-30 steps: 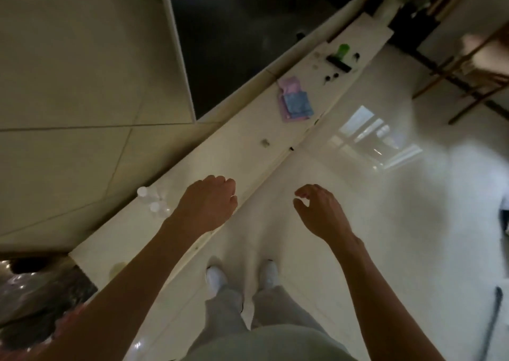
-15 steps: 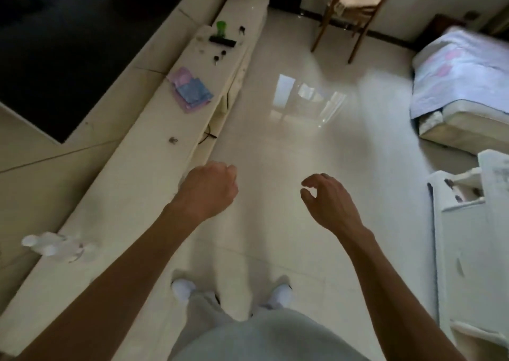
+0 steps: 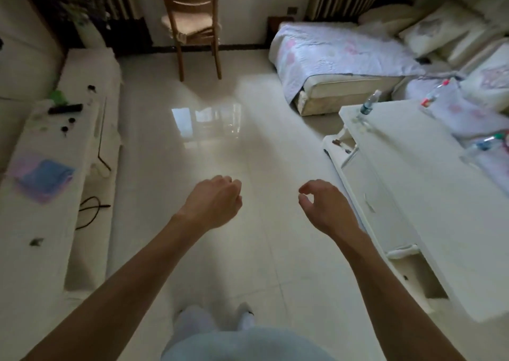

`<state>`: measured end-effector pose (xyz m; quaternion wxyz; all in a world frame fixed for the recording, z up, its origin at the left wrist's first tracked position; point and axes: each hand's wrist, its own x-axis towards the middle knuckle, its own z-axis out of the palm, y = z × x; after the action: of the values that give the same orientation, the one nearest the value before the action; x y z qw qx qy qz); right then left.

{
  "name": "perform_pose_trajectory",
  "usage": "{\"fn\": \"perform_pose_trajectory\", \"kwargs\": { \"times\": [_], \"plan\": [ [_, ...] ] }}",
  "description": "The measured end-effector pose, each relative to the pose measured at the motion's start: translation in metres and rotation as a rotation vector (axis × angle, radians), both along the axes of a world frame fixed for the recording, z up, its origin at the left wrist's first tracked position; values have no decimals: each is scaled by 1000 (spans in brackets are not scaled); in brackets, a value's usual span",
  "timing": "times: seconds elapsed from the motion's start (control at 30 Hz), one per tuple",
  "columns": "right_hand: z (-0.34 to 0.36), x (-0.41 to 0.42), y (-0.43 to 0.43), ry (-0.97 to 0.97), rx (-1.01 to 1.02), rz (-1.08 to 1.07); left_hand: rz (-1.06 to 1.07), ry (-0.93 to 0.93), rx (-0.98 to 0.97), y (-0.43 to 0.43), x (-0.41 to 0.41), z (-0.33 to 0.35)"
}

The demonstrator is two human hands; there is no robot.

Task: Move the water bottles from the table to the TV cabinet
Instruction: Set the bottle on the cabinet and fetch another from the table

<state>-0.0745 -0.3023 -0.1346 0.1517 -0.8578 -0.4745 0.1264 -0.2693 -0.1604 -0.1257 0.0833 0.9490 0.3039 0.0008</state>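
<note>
White worktop point(image 3: 413, 184) at right, with one clear water bottle point(image 3: 368, 104) standing upright at its far corner, blue label visible. Two more bottles, one red-capped point(image 3: 435, 94) and one lying on its side point(image 3: 486, 141), lie toward the right edge amid pale floral fabric; whether they rest on the worktop cannot be told. Long white TV cabinet point(image 3: 33, 261) at left, well apart from the worktop across a glossy tiled floor point(image 3: 209, 146). On the cabinet: folded blue and pink cloths point(image 3: 41, 177), a black remote control point(image 3: 65, 109), and a blurred green object point(image 3: 58, 95). The person stands between the two units. Left hand point(image 3: 213, 199): fingers curled in toward the palm, holding nothing. Right hand point(image 3: 323, 205): fingers loosely curved, thumb and forefinger apart, empty. Background: wooden chair point(image 3: 192, 22) and a bed point(image 3: 338, 52) with a floral cover.
</note>
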Motion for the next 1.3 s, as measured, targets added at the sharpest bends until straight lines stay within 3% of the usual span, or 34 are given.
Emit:
{"fn": "perform_pose_trajectory", "kwargs": {
  "times": [0.37,0.87,1.3],
  "plan": [
    [-28,75,-5,86,-81,-227,-222,79,-66,37,117,-32],
    [-14,201,168,92,-110,-396,-353,51,-87,242,273,-45],
    [-31,309,242,119,-136,-521,-537,75,-83,322,421,-57]
  ]
}}
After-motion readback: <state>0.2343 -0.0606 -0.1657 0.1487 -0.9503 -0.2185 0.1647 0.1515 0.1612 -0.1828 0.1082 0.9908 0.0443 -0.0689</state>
